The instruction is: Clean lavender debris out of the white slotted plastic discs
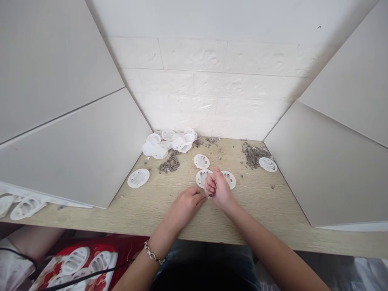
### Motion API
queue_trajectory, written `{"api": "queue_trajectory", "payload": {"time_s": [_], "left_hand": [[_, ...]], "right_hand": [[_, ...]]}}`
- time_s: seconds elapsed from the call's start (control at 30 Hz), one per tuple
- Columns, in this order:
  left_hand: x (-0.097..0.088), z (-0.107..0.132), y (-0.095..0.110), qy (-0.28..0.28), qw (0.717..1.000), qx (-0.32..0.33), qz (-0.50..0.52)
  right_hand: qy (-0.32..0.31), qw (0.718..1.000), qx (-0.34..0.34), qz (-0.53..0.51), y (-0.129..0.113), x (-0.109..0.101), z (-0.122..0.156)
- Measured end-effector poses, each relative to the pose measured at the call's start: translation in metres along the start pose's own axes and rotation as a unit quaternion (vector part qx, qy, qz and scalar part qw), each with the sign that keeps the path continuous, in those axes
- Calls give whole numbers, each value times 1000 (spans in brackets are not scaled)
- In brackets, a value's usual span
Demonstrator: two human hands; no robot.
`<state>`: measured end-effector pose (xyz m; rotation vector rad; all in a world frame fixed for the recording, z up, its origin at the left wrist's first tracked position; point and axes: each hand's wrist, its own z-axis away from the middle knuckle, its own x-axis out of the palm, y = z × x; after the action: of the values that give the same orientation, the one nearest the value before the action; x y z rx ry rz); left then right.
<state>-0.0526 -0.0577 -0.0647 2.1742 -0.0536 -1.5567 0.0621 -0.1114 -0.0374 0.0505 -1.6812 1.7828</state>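
Observation:
My right hand (217, 188) is curled into a loose fist above the wooden table (157, 202), over two white slotted round plastic discs (201, 177), (230, 179). I cannot make out what, if anything, its fingers hold. My left hand (185, 204) rests on the table just left of it, fingers pinched together and touching the right hand's fingertips. A bracelet sits on my left wrist. A third disc (201, 161) lies just beyond the hands.
A heap of white discs (168, 143) lies at the back left, a single disc (138, 178) at the left, another (268, 164) at the right. Piles of dried grey bits (171, 163), (253, 153) are scattered about. Grey panels wall both sides. More discs rest on a red bag (75, 262) below.

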Motion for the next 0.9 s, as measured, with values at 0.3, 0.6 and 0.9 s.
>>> {"api": "queue_trajectory", "payload": {"time_s": [0.3,0.6,0.9], "left_hand": [[-1,-1,0,-4,1000,-19,12],[-4,-2,3,-25,999,-25,33],[-2,-4,1,-33,998,-24,41]], "right_hand": [[89,992,-82,-28,-2,4,0],[10,992,-101,77,12,7,-2],[22,995,-81,54,12,6,-4]]}}
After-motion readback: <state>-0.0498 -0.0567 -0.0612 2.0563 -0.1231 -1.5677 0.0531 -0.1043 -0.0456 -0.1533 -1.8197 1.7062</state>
